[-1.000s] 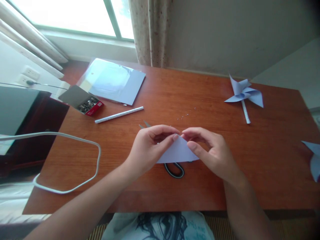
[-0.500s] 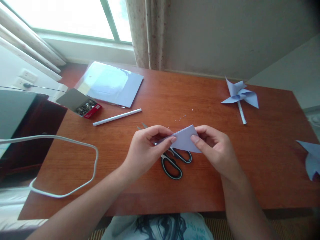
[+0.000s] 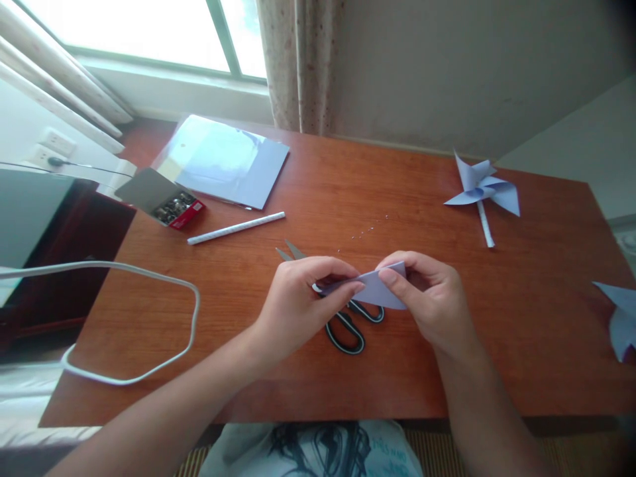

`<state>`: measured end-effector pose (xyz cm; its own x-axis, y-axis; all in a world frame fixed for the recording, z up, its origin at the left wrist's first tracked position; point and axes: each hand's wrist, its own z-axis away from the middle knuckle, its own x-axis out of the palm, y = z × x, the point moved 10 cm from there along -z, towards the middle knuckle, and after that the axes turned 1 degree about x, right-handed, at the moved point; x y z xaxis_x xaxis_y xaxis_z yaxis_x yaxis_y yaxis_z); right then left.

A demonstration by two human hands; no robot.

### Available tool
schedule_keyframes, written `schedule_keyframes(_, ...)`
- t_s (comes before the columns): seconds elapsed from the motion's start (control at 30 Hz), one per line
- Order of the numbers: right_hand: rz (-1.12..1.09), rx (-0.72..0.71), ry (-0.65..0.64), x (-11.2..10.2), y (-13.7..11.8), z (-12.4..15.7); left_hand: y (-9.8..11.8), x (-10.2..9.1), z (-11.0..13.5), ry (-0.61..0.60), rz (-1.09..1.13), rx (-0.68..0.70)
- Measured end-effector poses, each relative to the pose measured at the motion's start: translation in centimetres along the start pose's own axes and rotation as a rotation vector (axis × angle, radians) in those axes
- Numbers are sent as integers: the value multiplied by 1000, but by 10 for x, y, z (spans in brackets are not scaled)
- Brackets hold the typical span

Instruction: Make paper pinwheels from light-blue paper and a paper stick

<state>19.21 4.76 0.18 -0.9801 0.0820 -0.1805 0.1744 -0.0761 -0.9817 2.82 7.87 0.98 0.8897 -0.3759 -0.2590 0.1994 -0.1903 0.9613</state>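
A folded piece of pale lilac paper [image 3: 380, 291] is held between my two hands above the table. My left hand [image 3: 308, 291] pinches its left end between thumb and fingers, hiding that part. Thumb and fingers of my right hand [image 3: 422, 288] grip the paper's upper right edge. Underneath, a pair of scissors [image 3: 346, 334] with black handles lies on the table, its slightly parted blades pointing away to the left. My left hand covers the middle of the scissors.
A paper pinwheel [image 3: 479, 189] lies at the back right, and part of another folded paper [image 3: 623, 324] shows at the right edge. Left are a rolled paper stick [image 3: 236, 228], an open small box [image 3: 181, 209], a paper pack [image 3: 233, 162] and a white cable [image 3: 196, 311]. Tiny white bits [image 3: 370, 228] dot the wooden table [image 3: 278, 391].
My right hand's thumb has shifted up toward the paper's top edge, and the paper is tilted flatter. Both hands have moved slightly right in view, as has the whole scene.
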Motion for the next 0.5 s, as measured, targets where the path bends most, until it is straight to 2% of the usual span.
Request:
schedule_keyframes(0.27,-34,-5,217,-26,4,1,-27,5,4,30,367,-260)
schedule_keyframes(0.37,-40,-1,233,-28,7,1,-31,6,4,43,466,-325)
schedule_keyframes(0.5,-44,-32,225,-25,2,1,-32,6,3,43,484,-331)
